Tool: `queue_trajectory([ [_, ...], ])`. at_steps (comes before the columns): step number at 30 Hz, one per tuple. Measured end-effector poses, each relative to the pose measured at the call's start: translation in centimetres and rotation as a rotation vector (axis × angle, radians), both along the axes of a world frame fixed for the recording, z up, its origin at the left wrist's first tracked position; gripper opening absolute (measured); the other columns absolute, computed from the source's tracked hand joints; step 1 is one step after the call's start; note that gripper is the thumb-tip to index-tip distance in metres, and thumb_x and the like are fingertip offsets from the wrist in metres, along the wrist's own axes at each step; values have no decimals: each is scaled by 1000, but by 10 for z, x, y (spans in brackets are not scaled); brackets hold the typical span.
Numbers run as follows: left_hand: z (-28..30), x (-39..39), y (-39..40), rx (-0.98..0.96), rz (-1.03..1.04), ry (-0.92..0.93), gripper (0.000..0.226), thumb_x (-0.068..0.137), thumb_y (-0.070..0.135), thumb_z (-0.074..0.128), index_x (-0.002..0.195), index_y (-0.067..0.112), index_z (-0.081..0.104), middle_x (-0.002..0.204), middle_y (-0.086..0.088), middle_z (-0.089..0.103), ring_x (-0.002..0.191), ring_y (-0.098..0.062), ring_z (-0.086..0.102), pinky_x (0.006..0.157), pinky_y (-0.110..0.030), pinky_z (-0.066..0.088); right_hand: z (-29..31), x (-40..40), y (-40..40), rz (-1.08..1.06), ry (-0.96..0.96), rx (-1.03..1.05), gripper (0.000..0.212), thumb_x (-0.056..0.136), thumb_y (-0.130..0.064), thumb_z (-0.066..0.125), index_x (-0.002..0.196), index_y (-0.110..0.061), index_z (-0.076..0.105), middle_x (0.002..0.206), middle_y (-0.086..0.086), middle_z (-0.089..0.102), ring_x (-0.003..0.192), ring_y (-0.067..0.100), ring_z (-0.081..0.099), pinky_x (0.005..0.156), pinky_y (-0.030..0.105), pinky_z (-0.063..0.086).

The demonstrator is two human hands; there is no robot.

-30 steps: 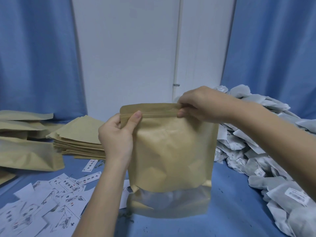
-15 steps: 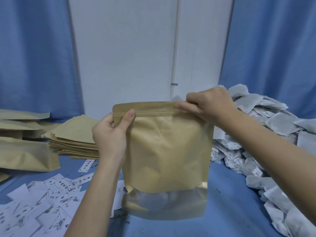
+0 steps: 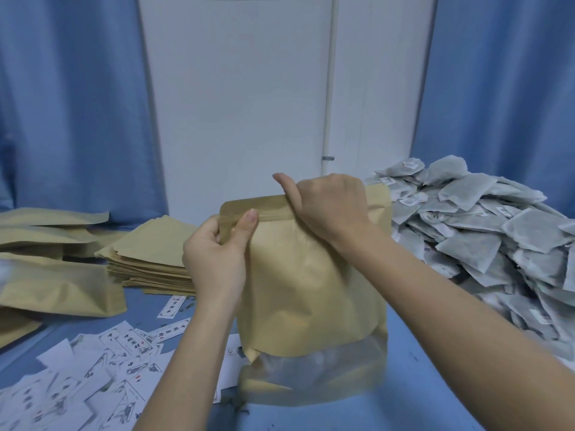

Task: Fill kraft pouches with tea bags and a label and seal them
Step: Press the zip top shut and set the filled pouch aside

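A filled kraft pouch (image 3: 311,293) with a clear window along its bottom stands upright on the blue table (image 3: 420,384) in front of me. My left hand (image 3: 217,253) pinches the pouch's top left corner, thumb on the zip strip. My right hand (image 3: 329,206) grips the top edge near its middle, fingers curled over the strip and thumb sticking up. A large heap of grey tea bags (image 3: 485,244) lies at the right. White printed labels (image 3: 102,377) are scattered at the lower left.
A stack of flat empty kraft pouches (image 3: 152,256) lies behind my left hand. Filled pouches (image 3: 59,290) lie on their sides at the far left. Blue curtains and a white wall panel stand behind the table.
My right hand has slid left along the pouch's top strip, from the right end to near the middle. My left hand keeps its pinch on the left corner.
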State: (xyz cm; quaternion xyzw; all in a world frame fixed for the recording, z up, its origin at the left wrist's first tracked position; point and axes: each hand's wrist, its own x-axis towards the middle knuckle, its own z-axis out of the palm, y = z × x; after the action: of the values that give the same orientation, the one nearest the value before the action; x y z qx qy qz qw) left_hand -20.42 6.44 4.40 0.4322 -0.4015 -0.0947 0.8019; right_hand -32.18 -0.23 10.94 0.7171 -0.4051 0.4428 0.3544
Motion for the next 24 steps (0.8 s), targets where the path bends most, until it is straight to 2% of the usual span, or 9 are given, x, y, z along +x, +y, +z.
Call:
queue_trajectory([
  [3, 2, -3, -2, 4, -36, 16, 18, 79, 28, 75, 63, 22, 67, 57, 15, 64, 57, -1, 52, 60, -26, 44, 5, 17, 6, 114, 46, 106, 64, 90, -56, 43, 42, -14, 48, 45, 5, 51, 46, 26, 47, 45, 23, 10],
  [7, 0, -11, -3, 13, -67, 52, 23, 81, 22, 73, 58, 26, 69, 55, 13, 64, 56, -3, 51, 60, -30, 43, 1, 36, 13, 165, -81, -34, 58, 76, -40, 62, 30, -14, 39, 27, 5, 37, 25, 21, 33, 43, 16, 15],
  [9, -3, -5, 0, 22, -73, 74, 19, 79, 23, 74, 61, 23, 68, 57, 13, 66, 56, -2, 53, 60, -28, 44, -1, 31, 7, 222, -23, 10, 58, 80, -42, 61, 33, -11, 46, 31, 8, 45, 30, 25, 44, 44, 19, 19],
  [11, -4, 4, 3, 3, -68, 98, 15, 78, 25, 75, 65, 22, 69, 64, 12, 69, 61, -2, 59, 64, -26, 48, -1, 14, -2, 222, 39, 120, 59, 89, -45, 51, 42, -10, 55, 43, 15, 56, 45, 33, 56, 48, 26, 24],
  [14, -1, 9, 4, -8, -34, 31, 17, 77, 24, 75, 62, 23, 67, 61, 15, 68, 59, 3, 58, 61, -15, 47, 1, -11, -11, 191, -30, 86, 60, 92, -38, 51, 39, -11, 43, 39, 18, 48, 42, 35, 51, 47, 30, 26],
  [18, 1, 14, 1, -8, -19, 24, 16, 78, 25, 75, 64, 21, 67, 60, 15, 67, 61, -1, 57, 64, -20, 47, 3, -23, -25, 133, -55, 235, 65, 96, -51, 34, 42, -15, 29, 45, 10, 44, 58, 31, 49, 56, 31, 27],
  [20, -1, 20, 1, -25, -29, 32, 16, 78, 26, 75, 66, 20, 67, 60, 15, 66, 62, -3, 55, 65, -24, 47, 3, -31, -28, 90, -87, 221, 64, 97, -48, 33, 43, -14, 37, 52, 16, 54, 62, 35, 55, 56, 31, 26],
  [22, -1, 24, 0, -36, -35, 26, 15, 77, 27, 76, 66, 20, 68, 63, 13, 67, 65, -6, 56, 66, -25, 47, -1, -32, -28, 90, -110, 138, 62, 98, -46, 35, 46, -13, 44, 50, 19, 54, 57, 35, 55, 53, 31, 25],
  [24, -3, 26, 1, -16, -96, 32, 17, 73, 36, 76, 69, 20, 69, 67, 11, 68, 67, -7, 57, 65, -24, 47, -3, -29, -28, 99, -176, 31, 62, 96, -46, 37, 44, -14, 36, 45, 17, 47, 48, 31, 49, 50, 31, 23],
])
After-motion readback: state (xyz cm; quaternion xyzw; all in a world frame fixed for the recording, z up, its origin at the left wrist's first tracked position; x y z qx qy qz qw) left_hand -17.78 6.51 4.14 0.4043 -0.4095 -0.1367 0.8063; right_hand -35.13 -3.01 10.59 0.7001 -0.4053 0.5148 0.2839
